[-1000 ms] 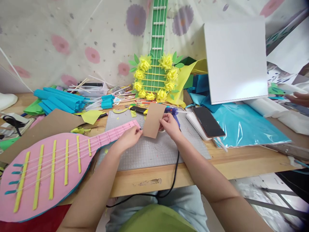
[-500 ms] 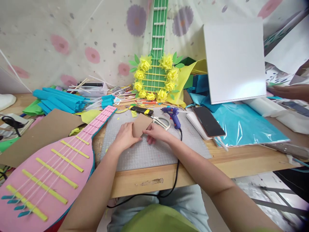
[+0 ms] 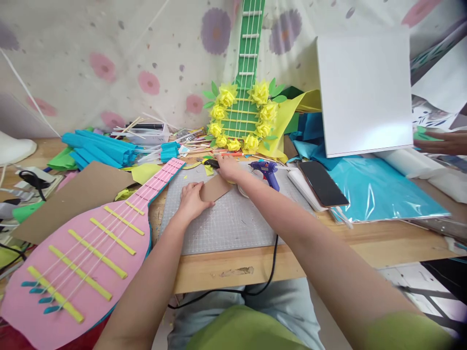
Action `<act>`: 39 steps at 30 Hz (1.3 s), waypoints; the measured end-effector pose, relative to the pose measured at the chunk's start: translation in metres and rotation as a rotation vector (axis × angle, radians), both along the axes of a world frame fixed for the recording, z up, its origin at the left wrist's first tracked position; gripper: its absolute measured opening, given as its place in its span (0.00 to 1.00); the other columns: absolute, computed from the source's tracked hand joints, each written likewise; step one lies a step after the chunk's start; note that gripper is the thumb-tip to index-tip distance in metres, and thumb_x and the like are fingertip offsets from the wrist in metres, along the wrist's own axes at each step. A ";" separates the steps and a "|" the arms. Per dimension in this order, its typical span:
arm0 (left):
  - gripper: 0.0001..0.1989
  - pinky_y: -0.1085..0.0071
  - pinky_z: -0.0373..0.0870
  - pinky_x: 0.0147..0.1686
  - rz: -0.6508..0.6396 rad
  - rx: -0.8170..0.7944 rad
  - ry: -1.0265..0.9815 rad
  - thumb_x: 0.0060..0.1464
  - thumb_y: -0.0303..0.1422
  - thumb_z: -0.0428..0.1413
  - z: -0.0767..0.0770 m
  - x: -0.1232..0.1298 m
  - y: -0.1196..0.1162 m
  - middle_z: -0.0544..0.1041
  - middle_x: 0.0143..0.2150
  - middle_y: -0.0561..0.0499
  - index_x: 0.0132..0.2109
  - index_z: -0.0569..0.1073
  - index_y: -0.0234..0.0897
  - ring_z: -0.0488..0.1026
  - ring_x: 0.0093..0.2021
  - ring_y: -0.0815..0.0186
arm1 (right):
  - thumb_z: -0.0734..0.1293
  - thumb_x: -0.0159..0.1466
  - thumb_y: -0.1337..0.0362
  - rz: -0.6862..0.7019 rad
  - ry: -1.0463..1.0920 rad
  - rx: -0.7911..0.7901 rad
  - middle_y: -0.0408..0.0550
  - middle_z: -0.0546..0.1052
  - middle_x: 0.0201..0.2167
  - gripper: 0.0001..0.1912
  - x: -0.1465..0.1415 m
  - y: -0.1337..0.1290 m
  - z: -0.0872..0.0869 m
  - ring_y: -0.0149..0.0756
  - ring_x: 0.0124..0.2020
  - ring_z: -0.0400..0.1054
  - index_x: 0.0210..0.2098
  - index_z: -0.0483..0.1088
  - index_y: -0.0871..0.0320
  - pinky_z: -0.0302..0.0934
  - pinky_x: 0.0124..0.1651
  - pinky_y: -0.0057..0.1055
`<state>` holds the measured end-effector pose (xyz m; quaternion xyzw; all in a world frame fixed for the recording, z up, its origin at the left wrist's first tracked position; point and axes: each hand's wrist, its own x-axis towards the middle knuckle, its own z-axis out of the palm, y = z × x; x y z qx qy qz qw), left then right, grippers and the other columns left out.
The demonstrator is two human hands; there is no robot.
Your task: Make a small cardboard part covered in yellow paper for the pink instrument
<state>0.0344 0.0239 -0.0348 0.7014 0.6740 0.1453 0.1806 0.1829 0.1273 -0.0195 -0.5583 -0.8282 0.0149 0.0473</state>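
Note:
A small piece of brown cardboard (image 3: 216, 188) lies on the grey cutting mat (image 3: 233, 228). My left hand (image 3: 193, 199) is closed on its left edge, thumb on top. My right hand (image 3: 229, 168) reaches past the cardboard, its fingers on the black and yellow cutter (image 3: 211, 164), which it partly covers. Under my right forearm the scissors (image 3: 243, 190) are mostly hidden. The purple glue gun (image 3: 266, 171) rests just right of my right hand.
At the left lies a pink paper guitar (image 3: 83, 257) beside a brown board (image 3: 73, 199). A green guitar with yellow flowers (image 3: 242, 114) stands behind the mat. Right are a phone (image 3: 323, 183), a white panel (image 3: 365, 92) and another person's hand (image 3: 438, 142).
My right hand has left the cardboard and moved forward to the cutter. The cardboard lies lower and flatter under my left hand. The whole view has shifted slightly.

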 end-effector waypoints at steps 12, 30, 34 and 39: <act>0.34 0.58 0.58 0.54 0.195 0.231 -0.101 0.37 0.41 0.62 -0.015 -0.005 0.011 0.70 0.51 0.41 0.53 0.64 0.34 0.64 0.54 0.53 | 0.54 0.64 0.63 -0.013 0.402 -0.241 0.53 0.74 0.42 0.27 0.040 -0.076 0.032 0.39 0.38 0.70 0.62 0.46 0.57 0.61 0.41 0.33; 0.28 0.67 0.67 0.52 0.333 0.318 -0.488 0.42 0.16 0.39 -0.019 -0.031 -0.007 0.73 0.50 0.46 0.49 0.69 0.36 0.71 0.50 0.69 | 0.48 0.66 0.62 0.119 0.023 -0.206 0.55 0.71 0.42 0.27 -0.001 -0.107 0.003 0.41 0.35 0.70 0.65 0.41 0.45 0.62 0.37 0.36; 0.24 0.67 0.67 0.51 0.328 0.337 -0.494 0.44 0.18 0.41 -0.020 -0.033 -0.009 0.74 0.49 0.44 0.48 0.68 0.34 0.72 0.48 0.69 | 0.48 0.66 0.62 0.129 0.024 -0.198 0.56 0.71 0.42 0.27 -0.005 -0.110 0.002 0.42 0.34 0.70 0.65 0.41 0.46 0.61 0.36 0.36; 0.20 0.67 0.66 0.51 0.302 0.303 -0.382 0.47 0.20 0.44 -0.013 -0.032 -0.015 0.74 0.49 0.46 0.47 0.69 0.36 0.71 0.49 0.67 | 0.48 0.65 0.65 0.136 0.019 -0.214 0.57 0.71 0.44 0.29 -0.009 -0.114 0.004 0.43 0.37 0.70 0.65 0.40 0.49 0.61 0.37 0.36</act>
